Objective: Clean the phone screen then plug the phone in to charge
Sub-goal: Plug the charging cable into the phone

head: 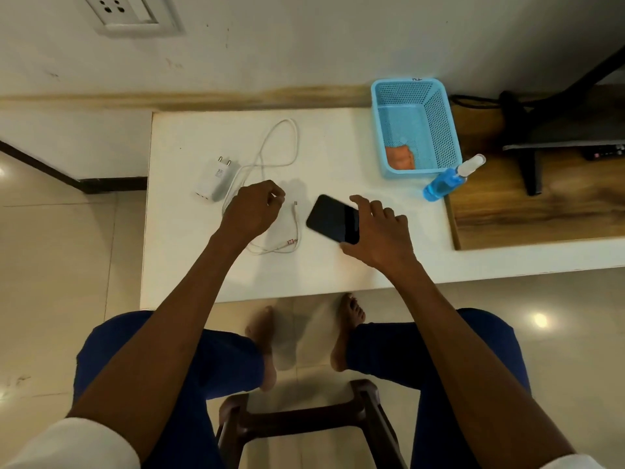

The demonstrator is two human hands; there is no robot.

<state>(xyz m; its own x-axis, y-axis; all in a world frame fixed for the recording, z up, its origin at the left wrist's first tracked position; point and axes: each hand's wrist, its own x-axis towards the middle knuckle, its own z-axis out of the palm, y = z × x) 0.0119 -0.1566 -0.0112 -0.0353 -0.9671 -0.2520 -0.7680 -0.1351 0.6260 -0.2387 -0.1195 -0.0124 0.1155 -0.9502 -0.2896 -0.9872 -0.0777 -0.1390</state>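
A black phone (329,218) lies screen-up on the white table (203,272). My right hand (378,231) grips its right end, thumb at the near edge and fingers over the far edge. My left hand (252,209) hovers over the white charging cable (277,147), fingers curled and empty, just left of the cable's free plug (295,203). The white charger adapter (216,179) lies to the left, pins pointing at the wall. An orange cloth (400,157) sits inside the blue basket (443,130). A blue spray bottle (449,179) lies beside the basket.
A wall socket (130,11) is high on the wall at the upper left. A wooden board (527,214) and a black monitor stand (531,147) fill the table's right side. My knees, feet and a dark stool (304,421) are below the table's front edge.
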